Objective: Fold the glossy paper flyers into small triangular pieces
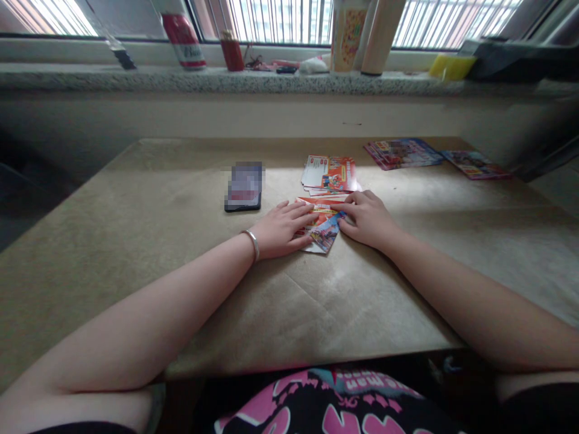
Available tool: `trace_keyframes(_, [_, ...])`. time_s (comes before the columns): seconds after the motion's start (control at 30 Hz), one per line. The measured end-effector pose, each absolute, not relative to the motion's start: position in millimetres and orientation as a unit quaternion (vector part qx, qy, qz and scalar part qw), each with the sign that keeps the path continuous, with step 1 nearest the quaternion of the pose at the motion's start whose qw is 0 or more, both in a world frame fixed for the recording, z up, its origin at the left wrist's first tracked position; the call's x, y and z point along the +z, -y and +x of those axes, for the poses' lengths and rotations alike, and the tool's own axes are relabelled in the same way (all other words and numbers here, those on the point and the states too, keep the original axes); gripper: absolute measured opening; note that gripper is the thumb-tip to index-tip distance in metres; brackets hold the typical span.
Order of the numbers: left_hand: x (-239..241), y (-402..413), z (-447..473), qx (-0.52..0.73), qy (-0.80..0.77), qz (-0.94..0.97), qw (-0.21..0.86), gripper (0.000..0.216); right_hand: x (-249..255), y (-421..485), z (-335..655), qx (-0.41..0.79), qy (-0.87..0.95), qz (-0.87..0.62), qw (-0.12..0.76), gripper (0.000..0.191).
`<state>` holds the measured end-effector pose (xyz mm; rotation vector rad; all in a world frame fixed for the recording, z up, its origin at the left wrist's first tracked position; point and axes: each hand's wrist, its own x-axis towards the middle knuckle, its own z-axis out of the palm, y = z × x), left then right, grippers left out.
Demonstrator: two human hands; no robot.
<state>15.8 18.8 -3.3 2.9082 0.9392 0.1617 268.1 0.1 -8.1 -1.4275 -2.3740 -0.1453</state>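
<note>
A partly folded printed paper leaflet [324,234], orange with a blue picture corner, lies flat on the table in front of me. My left hand [289,228] rests on its left side with the fingers stretched out over it. At its right edge my right hand [366,218] lies with fingers extended, the fingertips touching the paper. Just beyond is a small stack of orange and white leaflets [332,173], slightly fanned. My hands cover parts of the folded leaflet's left and right edges.
A smartphone [244,187] lies left of the leaflets. Two piles of colourful leaflets, a larger one [402,152] and a smaller one [474,164], sit at the back right. On the windowsill [271,83] stand a red can [183,41], a tall cup [348,39] and a yellow item [452,66].
</note>
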Motion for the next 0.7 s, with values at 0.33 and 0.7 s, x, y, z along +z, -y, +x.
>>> trace_keyframes(0.33, [-5,-18,15,0.050,-0.318,0.946,0.042,0.058,-3,5,259,-0.006,0.882,-0.426,0.199,0.026])
trace_keyframes(0.7, [-6,-18,14,0.043,-0.332,0.941,0.052,0.063,-1,0,270,0.082,0.853,-0.435,0.275,0.042])
